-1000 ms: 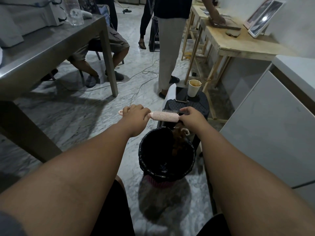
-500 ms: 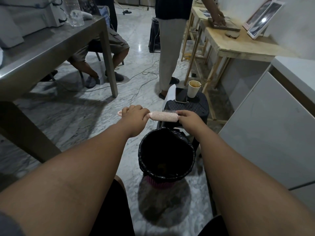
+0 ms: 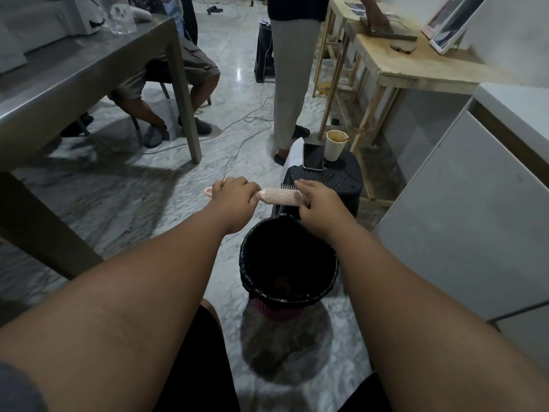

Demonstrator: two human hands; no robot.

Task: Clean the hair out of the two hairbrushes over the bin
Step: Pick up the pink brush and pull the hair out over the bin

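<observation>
A pink hairbrush (image 3: 280, 196) lies level in the air just beyond the far rim of the bin (image 3: 246, 263), which is lined with a black bag. My left hand (image 3: 234, 200) is closed around the brush's handle. My right hand (image 3: 316, 200) covers the far end of the brush head, fingers curled on the bristles. A small brown clump of hair (image 3: 282, 282) lies at the bottom of the bin. Only one hairbrush is in view.
A black stool (image 3: 341, 179) behind the bin carries a phone (image 3: 312, 157) and a paper cup (image 3: 335, 145). A metal table (image 3: 89, 72) stands left, a white cabinet (image 3: 463, 209) right. One person (image 3: 289, 69) stands ahead, another sits at the left. Cables cross the floor.
A tuft of hair that hung from my right hand a second ago has dropped into the bin. My right hand has gone back onto the brush head. The left hand has stayed put.
</observation>
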